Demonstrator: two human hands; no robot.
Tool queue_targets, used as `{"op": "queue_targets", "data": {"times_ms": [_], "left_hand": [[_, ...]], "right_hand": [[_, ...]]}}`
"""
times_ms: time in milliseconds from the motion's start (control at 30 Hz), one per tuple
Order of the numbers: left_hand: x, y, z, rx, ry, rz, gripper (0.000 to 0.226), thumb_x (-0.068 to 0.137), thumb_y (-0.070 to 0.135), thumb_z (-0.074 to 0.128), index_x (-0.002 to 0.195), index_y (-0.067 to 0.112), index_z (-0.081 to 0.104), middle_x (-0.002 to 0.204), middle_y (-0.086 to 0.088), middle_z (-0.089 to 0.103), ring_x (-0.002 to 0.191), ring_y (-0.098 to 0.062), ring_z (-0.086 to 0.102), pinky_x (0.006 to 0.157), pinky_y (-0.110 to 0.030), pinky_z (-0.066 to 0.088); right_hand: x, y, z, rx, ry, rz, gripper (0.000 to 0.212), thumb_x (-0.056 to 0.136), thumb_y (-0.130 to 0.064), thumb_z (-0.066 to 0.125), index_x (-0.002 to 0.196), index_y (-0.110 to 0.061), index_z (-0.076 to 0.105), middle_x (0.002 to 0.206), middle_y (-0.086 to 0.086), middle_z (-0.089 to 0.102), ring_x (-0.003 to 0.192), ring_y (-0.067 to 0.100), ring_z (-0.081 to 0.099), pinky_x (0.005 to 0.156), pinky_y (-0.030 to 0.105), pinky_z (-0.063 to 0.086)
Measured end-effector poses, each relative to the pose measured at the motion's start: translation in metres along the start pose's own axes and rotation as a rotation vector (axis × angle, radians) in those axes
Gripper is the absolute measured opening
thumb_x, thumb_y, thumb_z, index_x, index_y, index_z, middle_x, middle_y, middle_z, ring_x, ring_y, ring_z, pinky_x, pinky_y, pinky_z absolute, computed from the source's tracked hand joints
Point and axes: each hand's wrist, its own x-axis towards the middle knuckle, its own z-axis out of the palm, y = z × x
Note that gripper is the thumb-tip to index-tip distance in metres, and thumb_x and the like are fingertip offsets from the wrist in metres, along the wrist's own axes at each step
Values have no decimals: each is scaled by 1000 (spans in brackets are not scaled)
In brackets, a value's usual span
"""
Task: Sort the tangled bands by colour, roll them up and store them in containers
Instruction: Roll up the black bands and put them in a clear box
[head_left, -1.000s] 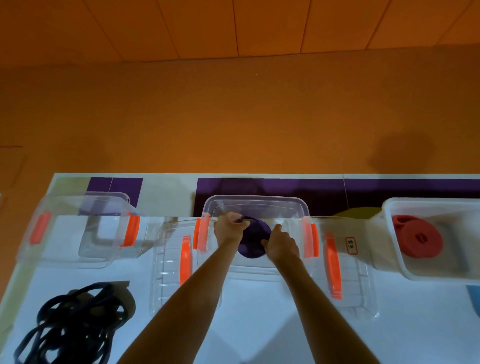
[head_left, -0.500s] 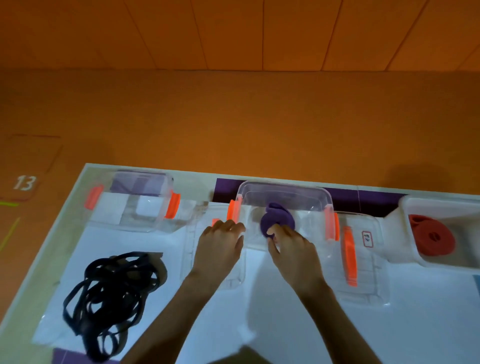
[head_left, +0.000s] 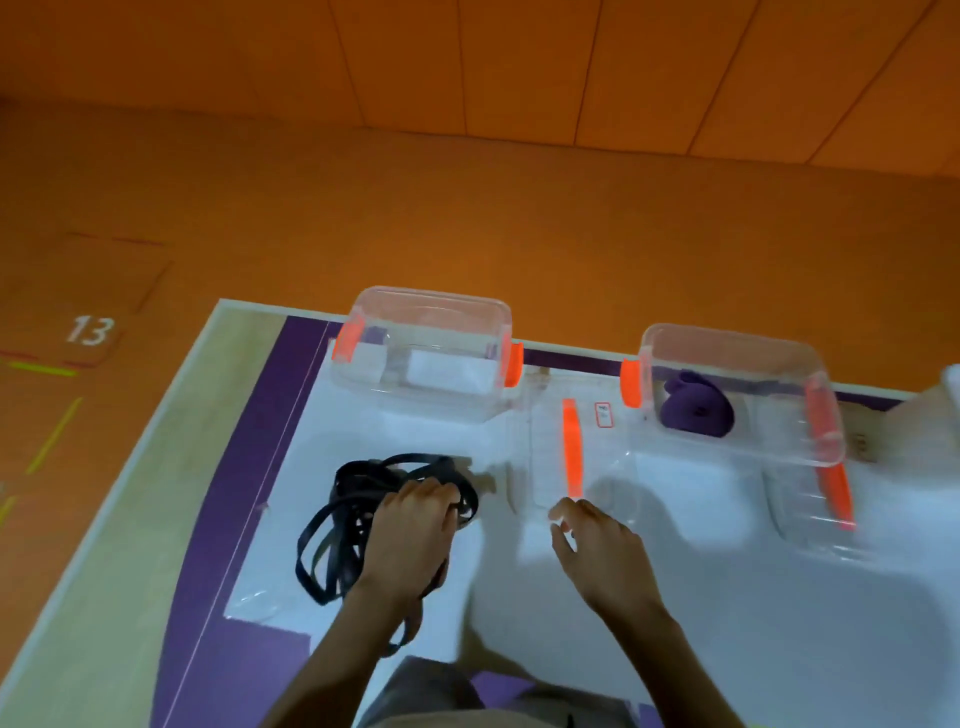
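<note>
A tangle of black bands (head_left: 343, 525) lies on the white sheet at the left. My left hand (head_left: 410, 530) lies on top of it, and its fingertips curl down into the loops. My right hand (head_left: 597, 545) hovers to the right of the tangle with fingers spread and holds nothing. A rolled purple band (head_left: 696, 410) sits inside the clear container with orange clips (head_left: 737, 353) at the back right. A second clear container (head_left: 426, 306) at the back centre holds no band.
A clear lid with an orange handle (head_left: 566, 452) lies between the two containers, just beyond my right fingertips. Another lid (head_left: 831, 483) lies under the right container's front. A white container's corner (head_left: 953, 379) shows at the right edge. The table's left edge (head_left: 130, 467) runs diagonally.
Both hands have pulled back from the container, leaving the purple roll in it. My left hand has moved left onto the black tangle. The view has swung left.
</note>
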Motion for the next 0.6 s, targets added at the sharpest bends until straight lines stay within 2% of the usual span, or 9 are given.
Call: {"op": "queue_targets", "data": {"times_ms": [133,233,300,367,400,467,533,600], "left_hand": [[-19,-77,5,-37,-24,-76,18,100,17,58,109,20,73,106,0,72,98,-24,68,79,-39,56],[-32,-119,13,-56,-23,-161,31,100,18,63,130,21,68,137,-2,64,124,-28,60,100,-44,52],[-36,-141,21,-70,-58,-258,48,102,26,65,149,21,55,156,-9,49,144,-34,46,114,-53,42],[-37,-160,31,-102,-169,-358,61,105,39,59,160,24,37,164,-10,39,153,-35,36,121,-57,31],[-37,-168,37,-167,-213,-391,60,105,42,57,159,25,36,158,-9,47,148,-34,42,120,-57,34],[-35,-179,42,-328,-247,-412,44,104,42,58,143,23,50,128,-4,68,122,-29,65,106,-49,52],[-35,-188,42,-444,-229,-380,26,105,35,61,126,20,62,108,-2,75,98,-24,72,89,-42,60],[-36,-195,40,-554,-147,-358,9,105,24,64,113,22,67,101,-1,75,86,-20,73,83,-39,62]], "right_hand": [[7,-51,37,33,-33,9,18,106,-34,51,121,-30,61,117,-8,71,102,14,69,84,28,53],[18,-77,64,111,-88,30,26,104,-36,59,129,-29,59,122,-5,69,107,13,68,86,27,50],[25,-92,82,174,-136,45,39,103,-40,62,140,-29,54,132,-2,64,116,17,65,94,31,50],[32,-106,99,271,-182,57,53,103,-41,64,152,-30,46,145,0,56,127,21,60,103,34,48],[35,-113,107,309,-194,68,58,103,-42,65,155,-29,43,151,0,51,132,22,57,107,37,48],[44,-123,120,303,-190,96,59,103,-41,65,156,-28,44,155,1,45,134,24,56,110,40,48],[52,-129,129,229,-135,128,46,102,-39,66,145,-26,56,147,3,47,126,24,59,106,39,52],[57,-130,131,181,-51,140,29,102,-36,67,128,-25,66,135,1,54,115,21,64,98,36,56]]}}
